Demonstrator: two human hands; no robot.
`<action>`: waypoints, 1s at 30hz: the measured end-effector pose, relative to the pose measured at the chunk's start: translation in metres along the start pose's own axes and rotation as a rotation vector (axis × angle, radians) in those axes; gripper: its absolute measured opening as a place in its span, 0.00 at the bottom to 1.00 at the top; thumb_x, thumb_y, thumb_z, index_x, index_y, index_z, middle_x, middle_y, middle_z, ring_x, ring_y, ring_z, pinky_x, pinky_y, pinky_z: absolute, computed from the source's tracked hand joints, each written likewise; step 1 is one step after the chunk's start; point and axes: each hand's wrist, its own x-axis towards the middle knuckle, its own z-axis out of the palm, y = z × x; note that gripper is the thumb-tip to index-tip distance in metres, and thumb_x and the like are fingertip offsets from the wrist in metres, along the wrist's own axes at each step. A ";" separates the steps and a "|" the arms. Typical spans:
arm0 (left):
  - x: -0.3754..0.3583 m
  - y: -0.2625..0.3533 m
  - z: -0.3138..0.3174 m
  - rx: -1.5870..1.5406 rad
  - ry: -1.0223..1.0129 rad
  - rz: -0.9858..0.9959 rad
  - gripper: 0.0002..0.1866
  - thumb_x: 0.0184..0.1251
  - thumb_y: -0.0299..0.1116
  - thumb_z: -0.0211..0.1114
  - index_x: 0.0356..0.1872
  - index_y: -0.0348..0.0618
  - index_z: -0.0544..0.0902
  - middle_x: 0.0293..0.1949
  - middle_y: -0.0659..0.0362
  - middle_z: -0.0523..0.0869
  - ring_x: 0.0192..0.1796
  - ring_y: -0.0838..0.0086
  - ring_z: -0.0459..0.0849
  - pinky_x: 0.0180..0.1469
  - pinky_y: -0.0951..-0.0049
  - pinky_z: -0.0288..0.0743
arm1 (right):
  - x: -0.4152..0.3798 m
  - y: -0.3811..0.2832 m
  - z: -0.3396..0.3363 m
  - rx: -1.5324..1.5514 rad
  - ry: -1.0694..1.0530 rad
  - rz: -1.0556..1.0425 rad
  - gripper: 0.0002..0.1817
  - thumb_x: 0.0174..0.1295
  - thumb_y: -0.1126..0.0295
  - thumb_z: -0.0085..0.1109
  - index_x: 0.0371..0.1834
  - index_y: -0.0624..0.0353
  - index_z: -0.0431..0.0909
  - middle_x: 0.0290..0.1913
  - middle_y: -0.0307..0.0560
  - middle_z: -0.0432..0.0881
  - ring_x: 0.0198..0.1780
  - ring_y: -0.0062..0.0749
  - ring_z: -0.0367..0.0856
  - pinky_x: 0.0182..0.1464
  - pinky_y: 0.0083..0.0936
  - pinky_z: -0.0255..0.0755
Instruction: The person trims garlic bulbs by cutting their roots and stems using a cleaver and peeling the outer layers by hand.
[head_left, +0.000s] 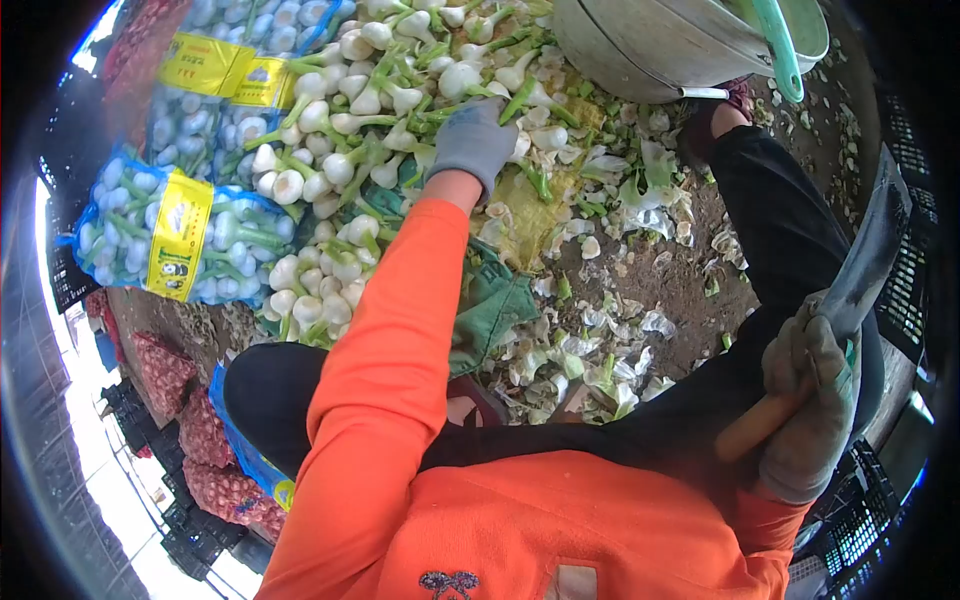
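My left hand, in a grey glove, reaches onto a pile of white bulbs with green stems. Its fingers lie beside a large bulb, and whether they grip anything is hidden by the back of the hand. On the right, over my thigh, my right hand in a dirty grey glove is closed around the wooden handle of a large knife. The knife's curved, dark blade points up and away from me.
Blue net bags of bulbs lie at the left, red net bags below them. A metal basin with a green-handled tool stands at the upper right. Peelings cover the ground; black crates stand at the right.
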 end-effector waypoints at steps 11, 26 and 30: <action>0.089 -0.084 -0.027 0.011 -0.015 -0.322 0.20 0.60 0.41 0.58 0.51 0.46 0.82 0.53 0.43 0.82 0.56 0.49 0.80 0.60 0.57 0.72 | 0.006 -0.005 -0.010 0.068 -0.053 0.095 0.22 0.60 0.64 0.61 0.53 0.63 0.68 0.30 0.37 0.71 0.25 0.16 0.67 0.24 0.14 0.59; 0.149 -0.083 -0.025 -0.177 -0.140 -0.198 0.28 0.60 0.45 0.61 0.60 0.42 0.76 0.55 0.43 0.81 0.55 0.56 0.82 0.61 0.60 0.73 | 0.014 0.003 0.000 0.037 -0.015 0.015 0.20 0.63 0.64 0.61 0.52 0.64 0.70 0.38 0.38 0.74 0.19 0.14 0.61 0.20 0.13 0.53; 0.143 -0.050 -0.018 -0.866 -0.392 -0.198 0.19 0.62 0.43 0.62 0.53 0.50 0.81 0.44 0.60 0.85 0.47 0.72 0.86 0.50 0.72 0.79 | 0.016 0.007 -0.005 0.056 -0.065 0.042 0.21 0.62 0.64 0.61 0.53 0.63 0.70 0.40 0.38 0.75 0.19 0.15 0.61 0.20 0.13 0.53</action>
